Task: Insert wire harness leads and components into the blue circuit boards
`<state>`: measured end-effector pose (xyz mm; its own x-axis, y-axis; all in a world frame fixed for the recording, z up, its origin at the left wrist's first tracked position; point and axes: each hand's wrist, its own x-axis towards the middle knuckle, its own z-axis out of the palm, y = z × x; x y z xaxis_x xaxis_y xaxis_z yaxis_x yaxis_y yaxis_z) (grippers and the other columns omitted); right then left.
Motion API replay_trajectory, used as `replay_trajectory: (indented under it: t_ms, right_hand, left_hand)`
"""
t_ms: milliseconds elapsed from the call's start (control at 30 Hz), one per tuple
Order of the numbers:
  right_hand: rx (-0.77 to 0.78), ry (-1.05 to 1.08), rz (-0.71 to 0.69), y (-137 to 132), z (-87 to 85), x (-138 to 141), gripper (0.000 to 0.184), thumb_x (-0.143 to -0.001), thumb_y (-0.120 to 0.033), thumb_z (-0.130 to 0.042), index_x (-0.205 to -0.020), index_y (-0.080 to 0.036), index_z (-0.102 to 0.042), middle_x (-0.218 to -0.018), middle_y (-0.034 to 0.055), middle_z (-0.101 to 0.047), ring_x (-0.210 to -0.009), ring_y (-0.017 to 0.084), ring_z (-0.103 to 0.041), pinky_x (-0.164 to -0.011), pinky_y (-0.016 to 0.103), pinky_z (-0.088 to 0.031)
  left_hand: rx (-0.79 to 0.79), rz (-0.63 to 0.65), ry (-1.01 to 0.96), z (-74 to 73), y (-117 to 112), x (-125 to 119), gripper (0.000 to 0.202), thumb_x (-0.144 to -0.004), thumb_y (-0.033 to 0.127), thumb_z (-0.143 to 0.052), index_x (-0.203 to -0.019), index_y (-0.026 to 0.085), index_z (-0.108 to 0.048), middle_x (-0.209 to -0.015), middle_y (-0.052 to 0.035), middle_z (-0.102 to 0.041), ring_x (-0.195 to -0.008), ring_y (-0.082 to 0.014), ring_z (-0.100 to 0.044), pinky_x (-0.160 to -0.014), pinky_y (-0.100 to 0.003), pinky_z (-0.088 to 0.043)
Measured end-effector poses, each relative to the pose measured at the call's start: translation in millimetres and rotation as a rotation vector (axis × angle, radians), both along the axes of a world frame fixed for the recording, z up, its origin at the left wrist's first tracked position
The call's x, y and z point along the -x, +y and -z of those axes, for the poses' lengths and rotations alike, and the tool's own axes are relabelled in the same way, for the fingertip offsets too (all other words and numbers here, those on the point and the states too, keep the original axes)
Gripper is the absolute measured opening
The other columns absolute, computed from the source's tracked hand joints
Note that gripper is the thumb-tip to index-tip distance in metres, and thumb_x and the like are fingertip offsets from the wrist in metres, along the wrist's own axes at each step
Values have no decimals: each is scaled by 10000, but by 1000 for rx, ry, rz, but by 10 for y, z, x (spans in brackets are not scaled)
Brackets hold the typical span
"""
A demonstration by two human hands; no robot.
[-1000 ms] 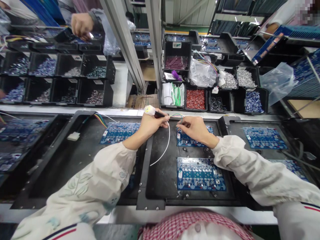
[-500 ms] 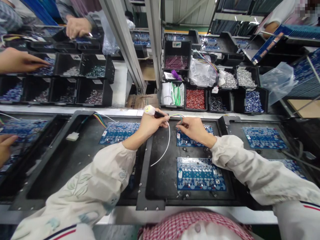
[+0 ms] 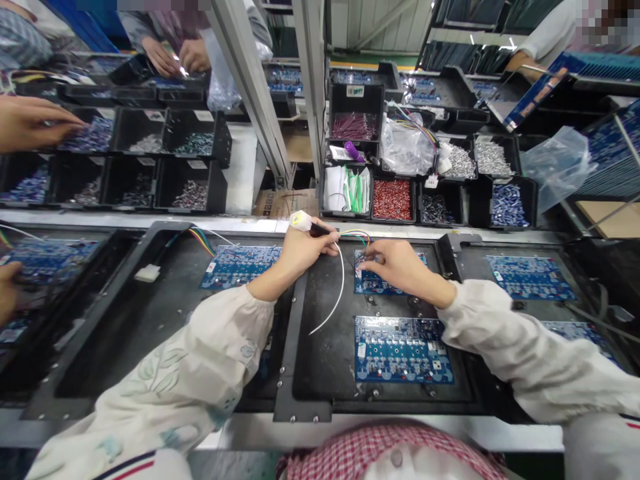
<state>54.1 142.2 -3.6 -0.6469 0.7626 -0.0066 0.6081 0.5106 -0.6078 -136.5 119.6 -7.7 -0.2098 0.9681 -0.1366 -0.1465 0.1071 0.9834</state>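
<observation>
My left hand (image 3: 305, 250) is closed around a wire harness with a white connector (image 3: 299, 220) at one end and black sleeving. A loose white wire (image 3: 343, 280) curves down from it over the black tray. From the harness, thin coloured wires (image 3: 356, 233) run across to my right hand (image 3: 390, 259). Its fingers are pinched at the upper left corner of the far blue circuit board (image 3: 361, 283), on the ends of those wires. My right palm covers much of that board. Below it in the same tray lies a second blue circuit board (image 3: 403, 350).
Behind the trays stand black bins of red parts (image 3: 393, 200), blue parts (image 3: 507, 205) and white packets (image 3: 345, 189). To the left, another tray holds a circuit board (image 3: 235, 263) with its harness connector (image 3: 147, 273). A co-worker's hand (image 3: 37, 125) reaches over bins at left.
My right hand has moved slightly right and down over the far board, and the coloured wires now bend down toward it. My left hand stays nearly still.
</observation>
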Motion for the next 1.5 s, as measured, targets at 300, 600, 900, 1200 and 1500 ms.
replay_trajectory:
  t_ms: [300,600,900,1200,1500]
  right_hand:
    - [-133,101,22,91,67,148,61,-764,-180,-640,-749,-164,-697,-717,33,-697,-625,129,-604,-616,245,-422]
    - [-199,51,6,170,186,126,65,-770,-175,-634,-783,-153,-694,-743,47,-698,-632,133,-595,-611,242,-416]
    - [-51,75,20,123,184,165,45,-764,-181,-644,-752,-157,-680,-661,15,-677,-570,119,-583,-569,224,-405]
    - [-118,-89,47,97,58,118,157,-788,-281,-627,-799,-136,-685,-742,70,-691,-643,154,-598,-606,262,-406]
    - [394,-47,-147,-376,-94,-163,135,-794,-220,-591,-672,-171,-621,-508,-31,-617,-445,90,-548,-487,210,-384]
  left_hand:
    - [-9,17,24,15,-11,-5,210,-558,154,-739,-663,89,-569,-543,-14,-609,-456,-138,-620,-462,-233,-554]
    - [9,25,61,5,-11,-2,196,-567,146,-736,-663,92,-574,-538,-19,-613,-462,-140,-623,-467,-234,-558]
    - [3,15,56,43,-4,3,226,-560,175,-745,-678,95,-569,-559,-21,-625,-473,-143,-629,-486,-252,-566]
    - [8,-15,83,-5,-37,-24,217,-583,148,-734,-688,94,-552,-536,-11,-617,-479,-140,-635,-499,-235,-565]
    - [-21,-36,184,56,-21,-21,217,-606,197,-716,-709,116,-544,-589,-18,-618,-537,-159,-648,-567,-291,-569]
